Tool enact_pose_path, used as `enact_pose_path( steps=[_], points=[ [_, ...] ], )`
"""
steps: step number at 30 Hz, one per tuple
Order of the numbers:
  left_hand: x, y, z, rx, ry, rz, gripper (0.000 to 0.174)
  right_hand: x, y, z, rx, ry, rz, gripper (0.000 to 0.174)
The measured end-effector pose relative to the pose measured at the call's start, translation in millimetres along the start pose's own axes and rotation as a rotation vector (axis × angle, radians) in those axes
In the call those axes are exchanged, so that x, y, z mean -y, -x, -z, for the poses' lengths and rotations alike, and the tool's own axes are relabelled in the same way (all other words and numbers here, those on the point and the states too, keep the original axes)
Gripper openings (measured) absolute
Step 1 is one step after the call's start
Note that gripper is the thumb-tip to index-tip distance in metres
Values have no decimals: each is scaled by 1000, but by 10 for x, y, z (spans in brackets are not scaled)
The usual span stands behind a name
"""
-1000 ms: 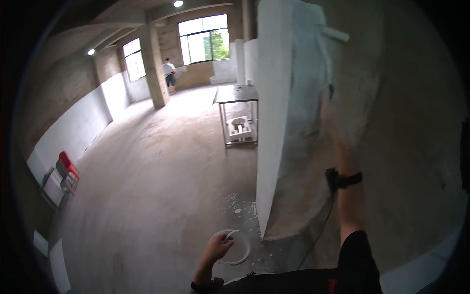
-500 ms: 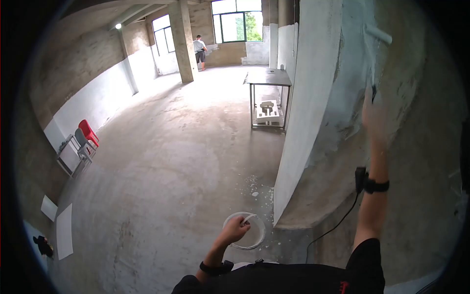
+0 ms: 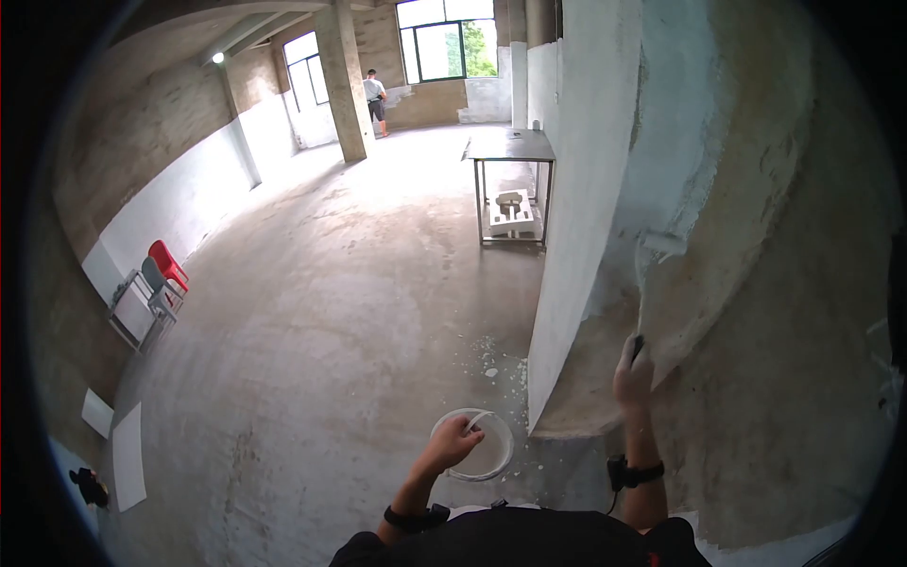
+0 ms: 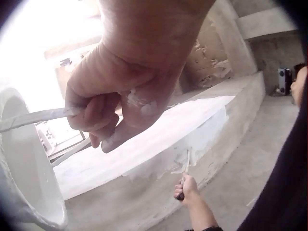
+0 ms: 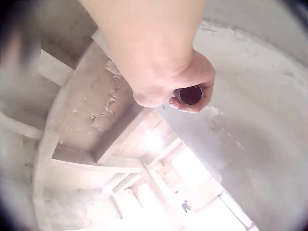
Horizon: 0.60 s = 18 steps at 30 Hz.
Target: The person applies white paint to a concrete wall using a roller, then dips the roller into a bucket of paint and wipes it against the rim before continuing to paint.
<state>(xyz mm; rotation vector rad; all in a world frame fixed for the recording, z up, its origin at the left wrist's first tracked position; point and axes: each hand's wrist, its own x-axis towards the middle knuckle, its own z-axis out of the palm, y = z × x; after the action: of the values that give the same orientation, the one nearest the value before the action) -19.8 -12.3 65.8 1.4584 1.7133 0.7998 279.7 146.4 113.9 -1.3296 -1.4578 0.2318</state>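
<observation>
My right hand [image 3: 635,380] grips the dark handle of a paint roller [image 3: 664,244], whose pale sleeve lies against the wall face at right. In the right wrist view the fingers wrap round the handle, its round dark end [image 5: 191,95] showing. A wet white-grey band [image 3: 671,132] covers the wall above the roller, with bare brown plaster beside it. Low in front of the body, my left hand [image 3: 453,446] holds a white bucket [image 3: 508,455] by its handle strap [image 4: 36,117]. White smears mark the left hand's skin in the left wrist view.
A metal-framed table [image 3: 510,145] stands beyond the wall's edge, a white moulded piece [image 3: 511,214] on its lower shelf. Chairs [image 3: 168,263] line the left wall. White splashes [image 3: 490,372] dot the floor near the bucket. Another person [image 3: 375,97] stands by the far windows.
My right hand has brought the roller down the wall from high up, and the arm is now bent lower. The left hand keeps its hold on the bucket's handle. The head view has shifted.
</observation>
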Motion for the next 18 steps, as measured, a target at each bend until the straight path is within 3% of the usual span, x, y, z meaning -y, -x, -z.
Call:
enact_pose_path(
  steps=[2,9,11,17,18],
  points=[
    [11,3,-14,3,13,26,32,-192,245,-91,85,29,-118,37],
    [172,-1,-85,-26,65,42,32,-443,634,-167,133,109,-210,38],
    [180,11,-80,-18,51,55,32,-406,562,-179,49,41,-86,36],
    [147,75,-45,3,54,75,33,-24,-51,-79,-53,-22,58,37],
    [142,85,-41,1,57,75,33,90,-183,-4,1,-22,11,37]
  ],
)
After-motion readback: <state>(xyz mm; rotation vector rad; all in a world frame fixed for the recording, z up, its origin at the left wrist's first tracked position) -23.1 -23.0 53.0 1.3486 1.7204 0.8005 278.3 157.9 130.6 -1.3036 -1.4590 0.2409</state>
